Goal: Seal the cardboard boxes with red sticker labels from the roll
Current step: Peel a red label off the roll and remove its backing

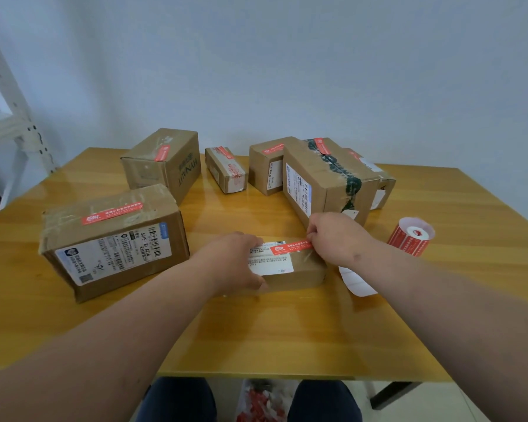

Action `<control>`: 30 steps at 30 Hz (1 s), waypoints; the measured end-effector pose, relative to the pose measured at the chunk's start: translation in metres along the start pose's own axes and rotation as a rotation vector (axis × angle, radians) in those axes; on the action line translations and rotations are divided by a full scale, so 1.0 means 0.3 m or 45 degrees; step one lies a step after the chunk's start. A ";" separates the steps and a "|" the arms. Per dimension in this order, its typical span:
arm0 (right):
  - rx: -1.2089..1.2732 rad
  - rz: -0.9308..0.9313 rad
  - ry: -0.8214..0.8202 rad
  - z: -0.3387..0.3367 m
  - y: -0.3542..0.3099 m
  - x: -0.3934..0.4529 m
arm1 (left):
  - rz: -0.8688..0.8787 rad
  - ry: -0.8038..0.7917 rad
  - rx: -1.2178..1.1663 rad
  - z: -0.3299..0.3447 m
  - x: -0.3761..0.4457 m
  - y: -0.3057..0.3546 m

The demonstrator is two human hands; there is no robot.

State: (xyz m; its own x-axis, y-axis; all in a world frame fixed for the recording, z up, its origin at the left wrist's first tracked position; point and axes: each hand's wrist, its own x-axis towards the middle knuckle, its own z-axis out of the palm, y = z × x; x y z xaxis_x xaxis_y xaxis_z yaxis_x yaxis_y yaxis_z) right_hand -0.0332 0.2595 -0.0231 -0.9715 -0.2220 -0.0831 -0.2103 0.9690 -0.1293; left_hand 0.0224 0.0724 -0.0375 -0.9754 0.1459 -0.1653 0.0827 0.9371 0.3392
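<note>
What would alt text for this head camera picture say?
Two bare hands stick a red sticker on a small cardboard box on a wooden table; the left hand grips the box, the right hand pinches the sticker.

One wide camera sits on my head, looking forward and down; the desk [256,336] lies close beneath it; beyond the desk, the wall.

We see soft, even, bright light with pale glare streaks on the glossy table [256,330] beyond our fingers, faint shadows beside the boxes there, slight overall softness, and wide-angle bending and blur toward the frame edges.
</note>
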 end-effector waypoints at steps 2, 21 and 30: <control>-0.099 -0.032 0.019 0.002 -0.005 -0.008 | -0.010 -0.005 -0.005 0.001 0.000 0.000; 0.295 -0.066 -0.017 -0.059 -0.006 -0.046 | -0.029 -0.017 -0.020 0.002 0.003 -0.001; 0.515 -0.020 -0.022 -0.077 -0.017 -0.071 | -0.039 -0.019 -0.008 0.005 0.005 0.000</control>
State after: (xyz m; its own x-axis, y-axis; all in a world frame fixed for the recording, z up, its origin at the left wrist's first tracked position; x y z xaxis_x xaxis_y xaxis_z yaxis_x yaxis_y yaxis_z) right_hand -0.0137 0.2616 0.0021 -0.9658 -0.2415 -0.0942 -0.1618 0.8456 -0.5088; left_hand 0.0213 0.0730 -0.0391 -0.9743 0.1220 -0.1894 0.0516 0.9392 0.3394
